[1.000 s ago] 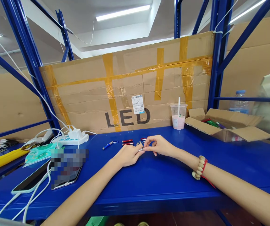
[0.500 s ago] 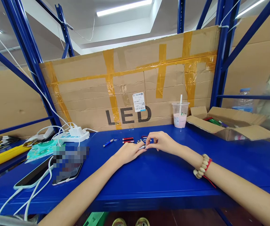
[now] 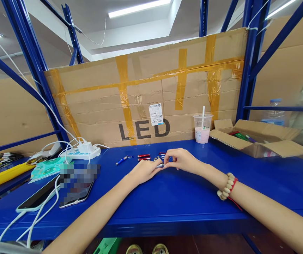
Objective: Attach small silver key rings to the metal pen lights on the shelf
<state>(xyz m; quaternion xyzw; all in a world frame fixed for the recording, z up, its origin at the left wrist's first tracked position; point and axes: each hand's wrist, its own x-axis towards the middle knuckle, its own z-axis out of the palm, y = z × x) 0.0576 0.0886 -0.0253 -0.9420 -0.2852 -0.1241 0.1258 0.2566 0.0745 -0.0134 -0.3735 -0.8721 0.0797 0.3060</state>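
In the head view, both of my hands meet over the blue shelf surface. My left hand [image 3: 146,171] is closed around a small silver metal tube [image 3: 160,165], whose end sticks out past the fingers. The thumb and forefinger of my right hand [image 3: 179,159] pinch at that end of the tube. Just behind my hands lie two short red metal tubes [image 3: 144,157] and some tiny round silver pieces [image 3: 156,158]. A small red clip-like piece [image 3: 162,153] is partly hidden by my right hand. Further left rests a blue pocket-light-like tube [image 3: 121,161] with a clip on its end.
A drink cup with a straw [image 3: 202,132] and an open cardboard box [image 3: 257,141] holding coloured tubes stand at the back right. To the left are a power strip [image 3: 84,152], white cables, two phones [image 3: 38,194] and a teal packet [image 3: 49,169]. A cardboard wall [image 3: 146,102] closes the back.
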